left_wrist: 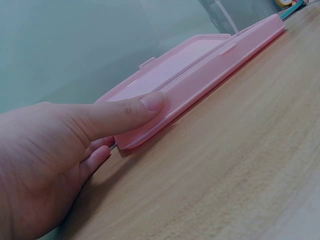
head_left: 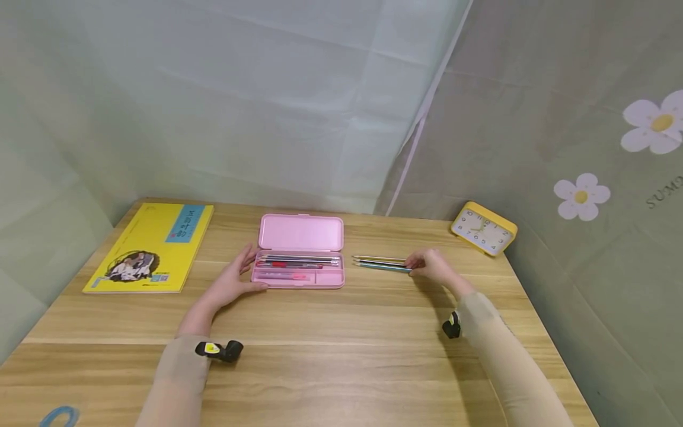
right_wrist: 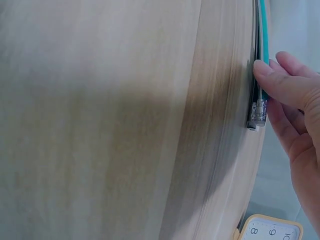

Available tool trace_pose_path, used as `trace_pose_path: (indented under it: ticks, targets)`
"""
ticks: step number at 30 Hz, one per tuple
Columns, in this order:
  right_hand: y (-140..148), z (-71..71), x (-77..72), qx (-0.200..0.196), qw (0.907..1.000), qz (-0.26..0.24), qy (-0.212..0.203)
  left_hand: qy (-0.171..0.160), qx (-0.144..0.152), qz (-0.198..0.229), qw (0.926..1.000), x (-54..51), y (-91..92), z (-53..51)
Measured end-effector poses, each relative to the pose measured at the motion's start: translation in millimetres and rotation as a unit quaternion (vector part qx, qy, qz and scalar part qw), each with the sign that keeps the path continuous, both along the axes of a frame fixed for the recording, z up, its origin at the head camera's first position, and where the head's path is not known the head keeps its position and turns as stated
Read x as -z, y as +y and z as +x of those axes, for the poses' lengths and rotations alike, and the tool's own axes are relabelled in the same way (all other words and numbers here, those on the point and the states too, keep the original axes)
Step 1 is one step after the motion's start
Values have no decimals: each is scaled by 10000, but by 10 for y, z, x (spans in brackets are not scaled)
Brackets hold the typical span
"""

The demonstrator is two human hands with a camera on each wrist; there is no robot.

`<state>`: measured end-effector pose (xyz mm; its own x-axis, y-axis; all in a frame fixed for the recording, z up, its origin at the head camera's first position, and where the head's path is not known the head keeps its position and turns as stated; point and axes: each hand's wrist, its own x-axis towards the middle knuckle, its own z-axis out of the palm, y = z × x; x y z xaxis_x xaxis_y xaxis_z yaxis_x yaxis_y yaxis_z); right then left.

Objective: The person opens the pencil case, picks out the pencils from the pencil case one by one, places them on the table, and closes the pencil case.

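Observation:
A pink pencil case (head_left: 301, 232) lies on the table with its lid folded back. Several pencils (head_left: 299, 259), a red pen (head_left: 283, 265) and a pink-tinted pen (head_left: 280, 276) rest in its compartments. My left hand (head_left: 235, 281) holds the case's left end, thumb along the front wall, fingers round the side. To the right of the case, a few pencils lie side by side, tips pointing left. My right hand (head_left: 432, 267) pinches the teal pencil (head_left: 383, 267) near its eraser end, shown by the metal ferrules (right_wrist: 260, 112). How many pencils it grips is hidden.
A yellow book (head_left: 144, 243) lies at the back left of the wooden table (head_left: 320, 356). At the back right stands a yellow alarm clock (head_left: 484, 229). A blue looped object (head_left: 60, 415) shows at the lower left. Curtains (head_left: 267, 107) hang behind the table.

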<state>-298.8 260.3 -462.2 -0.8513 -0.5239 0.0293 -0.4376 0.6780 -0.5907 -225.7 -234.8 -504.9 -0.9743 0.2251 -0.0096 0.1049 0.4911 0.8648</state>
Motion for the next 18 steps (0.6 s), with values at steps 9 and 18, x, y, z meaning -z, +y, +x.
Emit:
trace_pose_path:
  ticks: [9,18]
  targets:
    - [-7,20,-11,-93,9999,7,61,-16,-27,-4,10000,-1,7,8]
    - [-6,17,-3,-84,9998,54,163,55,22,-3,10000,4,2,-8]
